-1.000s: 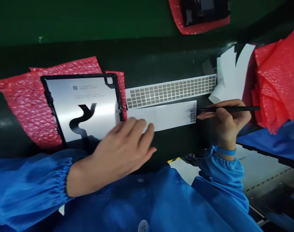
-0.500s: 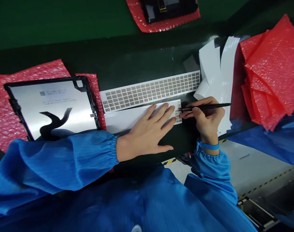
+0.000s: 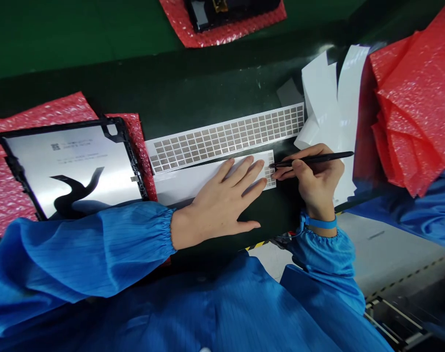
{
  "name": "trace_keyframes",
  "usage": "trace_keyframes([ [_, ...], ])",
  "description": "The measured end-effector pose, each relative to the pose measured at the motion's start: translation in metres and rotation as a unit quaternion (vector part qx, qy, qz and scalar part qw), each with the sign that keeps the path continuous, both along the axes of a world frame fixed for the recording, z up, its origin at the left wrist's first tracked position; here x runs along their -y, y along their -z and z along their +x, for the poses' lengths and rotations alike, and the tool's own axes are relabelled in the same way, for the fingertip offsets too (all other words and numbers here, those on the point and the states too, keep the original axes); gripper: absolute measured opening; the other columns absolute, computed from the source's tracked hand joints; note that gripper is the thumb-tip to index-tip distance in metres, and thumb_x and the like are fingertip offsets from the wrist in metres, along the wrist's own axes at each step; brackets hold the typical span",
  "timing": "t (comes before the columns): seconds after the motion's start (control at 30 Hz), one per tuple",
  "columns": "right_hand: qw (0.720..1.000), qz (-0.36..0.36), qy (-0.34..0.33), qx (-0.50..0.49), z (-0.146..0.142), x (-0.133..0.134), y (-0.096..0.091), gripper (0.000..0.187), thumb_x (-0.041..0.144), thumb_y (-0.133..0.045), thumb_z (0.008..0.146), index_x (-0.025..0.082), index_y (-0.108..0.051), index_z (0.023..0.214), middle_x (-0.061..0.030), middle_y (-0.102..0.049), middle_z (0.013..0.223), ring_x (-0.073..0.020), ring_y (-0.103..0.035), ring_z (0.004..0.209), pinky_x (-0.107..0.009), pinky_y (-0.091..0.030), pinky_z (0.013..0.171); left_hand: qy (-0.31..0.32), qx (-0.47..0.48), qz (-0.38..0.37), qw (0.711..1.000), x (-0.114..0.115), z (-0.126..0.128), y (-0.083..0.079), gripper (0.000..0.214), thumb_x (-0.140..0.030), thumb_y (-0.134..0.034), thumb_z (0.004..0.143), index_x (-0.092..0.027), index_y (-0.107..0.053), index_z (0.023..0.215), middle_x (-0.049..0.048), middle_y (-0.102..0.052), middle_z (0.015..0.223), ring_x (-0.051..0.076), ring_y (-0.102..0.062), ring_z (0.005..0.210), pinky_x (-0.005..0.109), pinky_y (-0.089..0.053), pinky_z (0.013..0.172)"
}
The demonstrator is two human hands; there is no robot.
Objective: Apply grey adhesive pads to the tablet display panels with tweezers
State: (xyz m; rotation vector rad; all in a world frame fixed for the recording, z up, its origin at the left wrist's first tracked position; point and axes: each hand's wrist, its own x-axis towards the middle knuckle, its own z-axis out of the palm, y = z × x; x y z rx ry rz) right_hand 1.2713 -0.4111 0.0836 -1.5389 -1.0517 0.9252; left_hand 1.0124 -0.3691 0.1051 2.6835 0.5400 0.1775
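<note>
Item one: long white backing strip (image 3: 185, 182), mostly bare, with a few small grey squares at its right end. It lies on the dark green desk (image 3: 207, 83), directly in front of you.

- Your left hand (image 3: 225, 200) lies flat on the strip, fingers spread.
- Your right hand (image 3: 315, 182) pinches a slim black pointed tool (image 3: 317, 159) between thumb and fingers, its tip at the end squares.
- Just behind: second white strip (image 3: 225, 139), with a full grid of grey squares.
- Right: loose white paper strips (image 3: 328, 98) and stacked red bubble-wrap sheets (image 3: 416, 107).
- Left: silver black-framed tablet panel (image 3: 79, 156), lying on a red bubble-wrap pad (image 3: 24, 122).
</note>
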Motion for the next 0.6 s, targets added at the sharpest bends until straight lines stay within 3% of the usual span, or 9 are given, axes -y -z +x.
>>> trace_keyframes([
  [0.43, 1.000, 0.002, 0.005, -0.008, 0.0017, -0.0025, 0.0043, 0.019, 0.035, -0.093, 0.092, 0.026, -0.077, 0.092, 0.0002, -0.083, 0.077, -0.0143, -0.071, 0.046, -0.025, -0.060, 0.044, 0.009, -0.025, -0.020, 0.999, -0.0026, 0.0007, -0.0052, 0.091, -0.071, -0.070, 0.104, -0.009, -0.054, 0.169, 0.0253, -0.034, 0.184, 0.045, -0.034, 0.171, 0.062, -0.030, 0.137],
  [0.6, 1.000, 0.011, 0.021, -0.009, 0.0083, -0.0042, 0.0047, 0.021, 0.034, -0.095, 0.087, 0.023, -0.077, 0.087, -0.0026, -0.083, 0.073, -0.0161, -0.071, 0.044, -0.026, -0.060, 0.044, 0.007, -0.010, -0.065, 0.998, -0.0067, 0.0042, -0.0015, 0.092, -0.074, -0.065, 0.105, -0.008, -0.055, 0.168, 0.0251, -0.033, 0.184, 0.046, -0.030, 0.173, 0.062, -0.026, 0.138],
])
